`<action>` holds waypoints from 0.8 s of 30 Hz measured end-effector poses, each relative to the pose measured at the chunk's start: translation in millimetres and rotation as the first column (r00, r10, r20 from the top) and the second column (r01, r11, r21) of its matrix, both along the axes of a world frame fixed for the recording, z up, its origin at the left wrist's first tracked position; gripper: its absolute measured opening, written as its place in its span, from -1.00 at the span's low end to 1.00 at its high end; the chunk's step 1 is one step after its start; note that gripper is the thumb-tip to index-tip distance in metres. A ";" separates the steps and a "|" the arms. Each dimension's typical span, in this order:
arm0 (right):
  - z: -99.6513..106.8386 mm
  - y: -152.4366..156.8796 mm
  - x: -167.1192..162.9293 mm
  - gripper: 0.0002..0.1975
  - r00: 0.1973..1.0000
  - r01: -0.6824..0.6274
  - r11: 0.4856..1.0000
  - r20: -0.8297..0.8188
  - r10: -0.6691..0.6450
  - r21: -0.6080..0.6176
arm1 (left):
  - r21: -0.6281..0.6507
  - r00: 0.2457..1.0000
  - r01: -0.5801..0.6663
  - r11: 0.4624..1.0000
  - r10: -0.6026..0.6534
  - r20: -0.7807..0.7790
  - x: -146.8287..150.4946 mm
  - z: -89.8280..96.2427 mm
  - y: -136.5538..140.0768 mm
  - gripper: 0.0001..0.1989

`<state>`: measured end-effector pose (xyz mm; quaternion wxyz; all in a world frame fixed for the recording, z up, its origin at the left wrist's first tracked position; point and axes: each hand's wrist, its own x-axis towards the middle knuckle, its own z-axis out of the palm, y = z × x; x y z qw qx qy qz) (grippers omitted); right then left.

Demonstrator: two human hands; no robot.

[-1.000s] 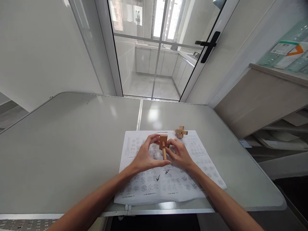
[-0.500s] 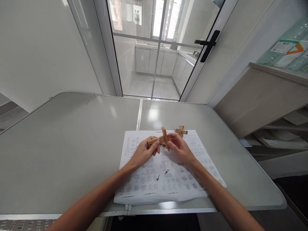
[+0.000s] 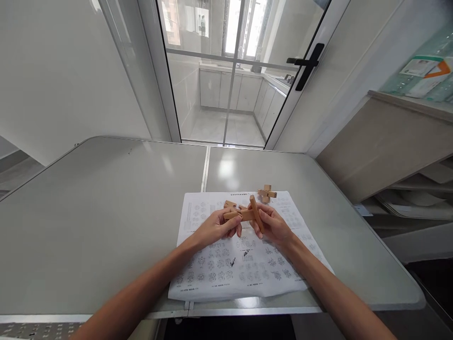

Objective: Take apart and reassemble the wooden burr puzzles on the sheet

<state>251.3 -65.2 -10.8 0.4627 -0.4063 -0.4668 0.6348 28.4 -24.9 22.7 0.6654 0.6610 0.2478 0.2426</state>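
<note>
My left hand point(image 3: 220, 225) pinches a small wooden puzzle piece point(image 3: 230, 215) between thumb and fingers. My right hand point(image 3: 275, 224) is closed on a wooden puzzle stick point(image 3: 256, 213) that stands tilted across a second, level wooden bar point(image 3: 247, 216). The level bar's left end meets the piece at my left fingertips; whether they interlock I cannot tell. Just behind my hands, a notched wooden block point(image 3: 230, 204) lies on the printed sheet point(image 3: 300, 255), and part of another wooden piece point(image 3: 242, 207) shows beside it.
An assembled wooden cross puzzle point(image 3: 266, 193) stands at the sheet's back edge. The sheet, printed with small diagrams, lies on a grey table point(image 3: 106, 226) with a metal seam. A glass door point(image 3: 233, 94) is beyond; a shelf point(image 3: 396, 141) with plastic bottles stands right.
Both hands have come slightly nearer to me, and the stick in my right hand has shifted right and tilted the other way. Loose pieces behind my hands are now more exposed.
</note>
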 end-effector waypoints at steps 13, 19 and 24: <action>7.1 7.5 -6.1 -0.66 0.797 0.370 0.863 0.358 -0.485 0.344 | 0.414 0.892 -0.361 0.835 0.439 -0.108 -1.6 -11.1 3.5 -0.58; -8.2 10.3 -10.7 -0.68 0.638 0.211 0.820 0.561 -0.528 0.531 | 0.637 0.898 -0.267 0.723 0.427 -0.109 2.4 -21.2 2.7 -0.66; -22.1 14.8 -6.1 -0.62 0.595 0.175 0.787 0.573 -0.563 0.592 | 0.741 0.836 -0.222 0.633 0.515 -0.189 0.9 -31.7 4.4 -0.72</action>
